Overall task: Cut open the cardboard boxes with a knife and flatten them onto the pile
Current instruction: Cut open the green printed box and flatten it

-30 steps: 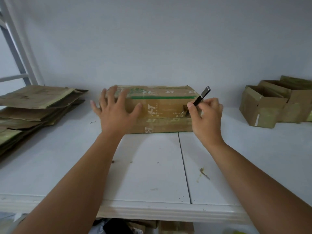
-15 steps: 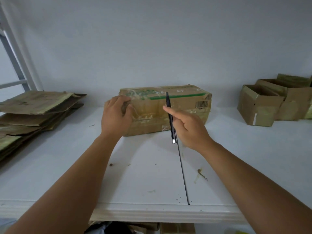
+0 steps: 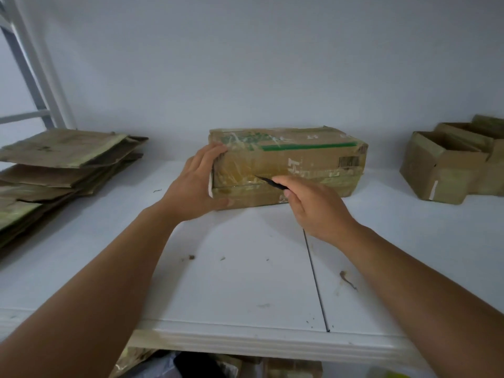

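A long taped cardboard box (image 3: 300, 156) with a green stripe lies on the white table (image 3: 231, 282) near the wall. My left hand (image 3: 196, 184) grips its left end, fingers on top and thumb at the lower front edge. My right hand (image 3: 316, 208) holds a black knife (image 3: 268, 181), whose tip touches the taped seam on the box's front face. A pile of flattened cardboard (image 3: 62, 165) lies at the left.
Open cardboard boxes (image 3: 447, 165) stand at the right against the wall. Small scraps of debris (image 3: 347, 279) dot the table. A white metal frame (image 3: 35, 77) rises at the far left. More cardboard shows below the table's front edge.
My right hand turned the knife from upright in front of the box to pointing left, its tip now at the front seam. My left hand slid round the box's left end.
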